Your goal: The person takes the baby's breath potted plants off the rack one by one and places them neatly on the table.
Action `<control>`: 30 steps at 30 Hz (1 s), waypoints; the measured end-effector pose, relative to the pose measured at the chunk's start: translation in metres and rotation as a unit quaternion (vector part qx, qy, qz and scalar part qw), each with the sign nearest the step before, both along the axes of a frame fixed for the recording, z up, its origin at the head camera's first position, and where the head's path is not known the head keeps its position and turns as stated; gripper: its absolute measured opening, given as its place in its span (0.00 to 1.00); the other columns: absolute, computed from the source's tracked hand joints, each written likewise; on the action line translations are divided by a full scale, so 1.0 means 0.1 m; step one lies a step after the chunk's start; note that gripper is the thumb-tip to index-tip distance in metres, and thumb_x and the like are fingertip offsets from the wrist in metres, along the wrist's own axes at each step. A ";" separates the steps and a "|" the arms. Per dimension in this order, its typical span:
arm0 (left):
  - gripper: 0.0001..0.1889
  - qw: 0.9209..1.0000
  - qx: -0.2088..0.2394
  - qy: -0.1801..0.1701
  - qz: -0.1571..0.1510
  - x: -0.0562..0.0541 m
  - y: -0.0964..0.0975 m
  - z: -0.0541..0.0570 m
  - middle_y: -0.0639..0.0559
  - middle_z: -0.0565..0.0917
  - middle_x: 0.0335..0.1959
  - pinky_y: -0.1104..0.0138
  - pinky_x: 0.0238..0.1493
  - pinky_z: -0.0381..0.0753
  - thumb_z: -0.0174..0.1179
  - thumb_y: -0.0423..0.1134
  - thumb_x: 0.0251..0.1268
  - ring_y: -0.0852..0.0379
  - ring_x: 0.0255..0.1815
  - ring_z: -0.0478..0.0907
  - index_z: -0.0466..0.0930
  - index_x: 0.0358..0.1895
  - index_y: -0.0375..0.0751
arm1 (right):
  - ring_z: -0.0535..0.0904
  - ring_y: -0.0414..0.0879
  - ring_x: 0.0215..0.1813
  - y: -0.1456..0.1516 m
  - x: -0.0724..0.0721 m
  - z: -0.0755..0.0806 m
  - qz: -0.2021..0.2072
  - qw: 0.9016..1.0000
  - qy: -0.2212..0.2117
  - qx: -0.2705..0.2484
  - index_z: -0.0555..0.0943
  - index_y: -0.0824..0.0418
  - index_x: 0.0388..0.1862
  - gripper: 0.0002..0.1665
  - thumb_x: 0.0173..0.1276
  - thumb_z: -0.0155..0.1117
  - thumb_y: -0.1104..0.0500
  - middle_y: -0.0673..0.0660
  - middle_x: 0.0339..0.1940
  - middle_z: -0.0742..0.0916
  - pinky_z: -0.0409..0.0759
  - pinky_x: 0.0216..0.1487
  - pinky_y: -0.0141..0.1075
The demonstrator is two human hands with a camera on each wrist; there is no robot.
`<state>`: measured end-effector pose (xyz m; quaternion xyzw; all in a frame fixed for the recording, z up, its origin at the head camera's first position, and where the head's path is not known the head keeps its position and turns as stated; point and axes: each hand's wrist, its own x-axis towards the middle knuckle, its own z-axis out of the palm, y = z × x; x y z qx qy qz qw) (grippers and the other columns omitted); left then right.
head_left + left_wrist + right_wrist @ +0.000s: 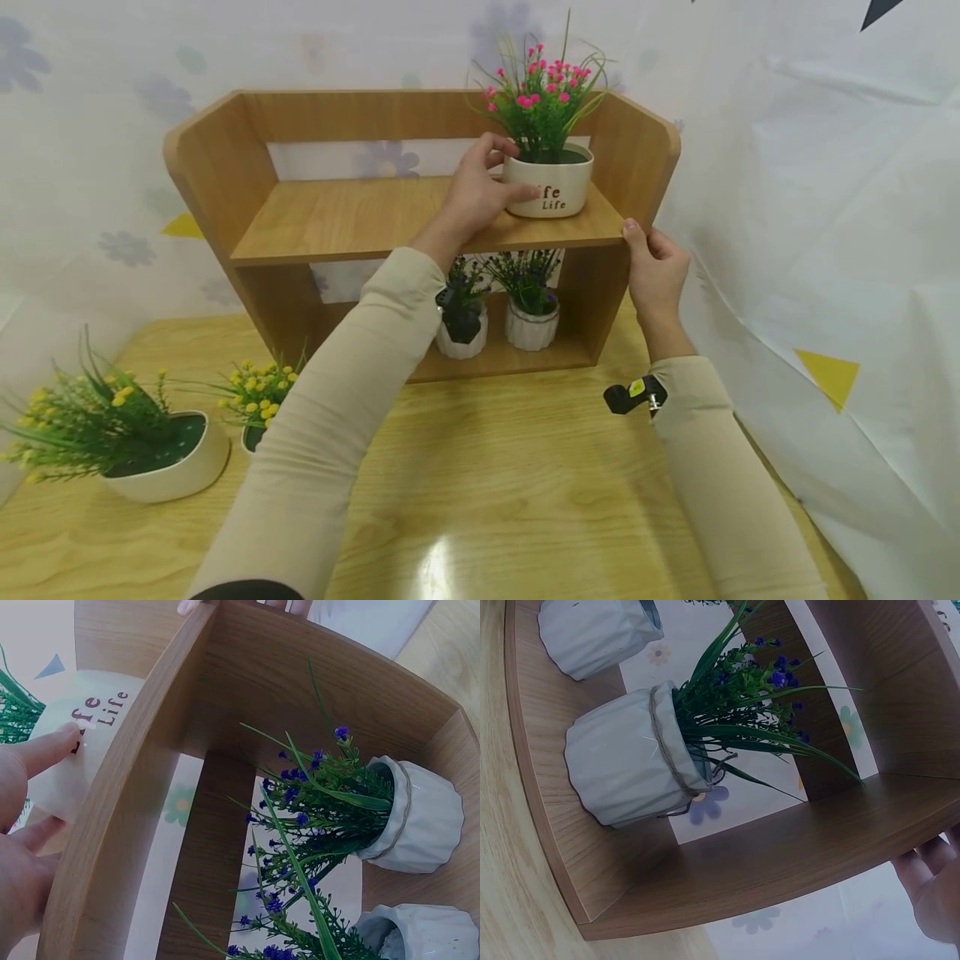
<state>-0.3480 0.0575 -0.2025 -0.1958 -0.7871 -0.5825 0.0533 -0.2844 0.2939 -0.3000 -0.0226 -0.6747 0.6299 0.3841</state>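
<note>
glare spots the tabletop point(480, 483); both wrist views look dimmer, bluish.

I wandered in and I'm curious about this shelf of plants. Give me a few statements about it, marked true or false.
1. The left hand holds the pink-flowered pot. True.
2. Yellow-flowered pots stand on the table. True.
3. The pink-flowered pot stands on the table too. False: it is at the upper tier.
4. The right hand grips the right side panel. True.
5. Red flowers fill the lower tier. False: purple flowers are there.
</note>
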 end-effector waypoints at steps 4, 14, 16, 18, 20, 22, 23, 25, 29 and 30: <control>0.28 1.000 0.011 0.002 -0.007 0.01 -0.02 -0.01 0.48 0.70 0.71 0.65 0.62 0.75 0.75 0.34 0.57 0.52 0.68 0.71 0.70 0.58 0.44 | 0.68 0.38 0.24 -0.07 0.08 0.08 0.013 1.000 -0.004 -0.002 0.88 0.59 0.25 0.13 0.67 0.71 0.54 0.47 0.16 0.79 0.64 0.27 0.31; 0.27 0.999 0.040 0.011 -0.011 0.10 -0.10 -0.04 0.50 0.69 0.72 0.62 0.57 0.80 0.74 0.32 0.58 0.46 0.63 0.76 0.70 0.57 0.44 | 0.67 0.38 0.25 -0.06 0.10 0.17 0.020 1.000 -0.016 -0.016 0.88 0.56 0.23 0.13 0.67 0.72 0.54 0.45 0.16 0.78 0.63 0.29 0.32; 0.27 0.999 0.045 0.014 -0.013 0.12 -0.11 -0.04 0.51 0.68 0.72 0.62 0.57 0.80 0.74 0.32 0.57 0.45 0.63 0.76 0.70 0.56 0.44 | 0.66 0.38 0.25 -0.03 0.09 0.17 0.014 1.000 -0.017 -0.011 0.87 0.59 0.23 0.14 0.67 0.72 0.53 0.44 0.15 0.76 0.62 0.28 0.32; 0.27 0.998 0.055 0.012 -0.017 0.14 -0.13 -0.05 0.51 0.68 0.72 0.61 0.56 0.81 0.74 0.31 0.57 0.44 0.64 0.76 0.71 0.56 0.43 | 0.65 0.38 0.24 0.02 0.03 0.14 0.008 1.000 -0.019 -0.009 0.87 0.59 0.23 0.15 0.66 0.72 0.52 0.43 0.14 0.75 0.61 0.28 0.32; 0.26 0.998 0.064 0.008 -0.018 0.16 -0.15 -0.06 0.50 0.68 0.72 0.60 0.55 0.82 0.74 0.30 0.57 0.44 0.64 0.76 0.71 0.56 0.43 | 0.64 0.38 0.24 0.09 -0.04 0.08 0.000 1.000 -0.022 -0.005 0.86 0.60 0.22 0.17 0.66 0.73 0.50 0.42 0.13 0.74 0.60 0.27 0.32; 0.26 0.997 0.072 0.006 -0.018 0.19 -0.17 -0.08 0.49 0.69 0.72 0.60 0.55 0.82 0.74 0.29 0.57 0.44 0.64 0.76 0.71 0.56 0.43 | 0.64 0.38 0.24 0.16 -0.11 0.03 -0.007 1.000 -0.026 -0.004 0.87 0.58 0.22 0.18 0.65 0.73 0.48 0.42 0.14 0.74 0.60 0.27 0.32; 0.26 0.997 0.075 0.007 -0.018 0.20 -0.18 -0.09 0.49 0.69 0.71 0.60 0.54 0.82 0.73 0.29 0.58 0.43 0.64 0.76 0.71 0.56 0.43 | 0.65 0.38 0.24 0.19 -0.15 0.00 -0.009 1.000 -0.027 -0.006 0.87 0.56 0.22 0.17 0.65 0.74 0.47 0.42 0.14 0.76 0.60 0.27 0.31; 0.25 0.997 0.076 0.011 -0.017 0.23 -0.22 -0.12 0.48 0.69 0.71 0.60 0.54 0.82 0.73 0.29 0.58 0.43 0.63 0.76 0.71 0.56 0.43 | 0.66 0.38 0.25 0.23 -0.19 -0.03 -0.008 1.000 -0.029 -0.009 0.88 0.56 0.23 0.17 0.65 0.74 0.46 0.42 0.17 0.78 0.62 0.27 0.31; 0.24 0.997 0.070 0.024 -0.016 0.29 -0.31 -0.17 0.49 0.69 0.72 0.58 0.51 0.83 0.73 0.31 0.59 0.44 0.62 0.76 0.72 0.56 0.43 | 0.69 0.39 0.29 0.25 -0.20 -0.03 -0.002 0.999 -0.031 -0.012 0.89 0.54 0.25 0.15 0.65 0.73 0.46 0.42 0.21 0.82 0.65 0.31 0.31; 0.25 0.997 0.068 0.026 -0.015 0.31 -0.33 -0.18 0.50 0.69 0.72 0.58 0.50 0.83 0.73 0.31 0.59 0.44 0.62 0.76 0.72 0.56 0.43 | 0.69 0.39 0.29 0.26 -0.20 -0.03 -0.003 0.999 -0.032 -0.012 0.89 0.54 0.25 0.14 0.65 0.73 0.46 0.42 0.21 0.82 0.65 0.31 0.31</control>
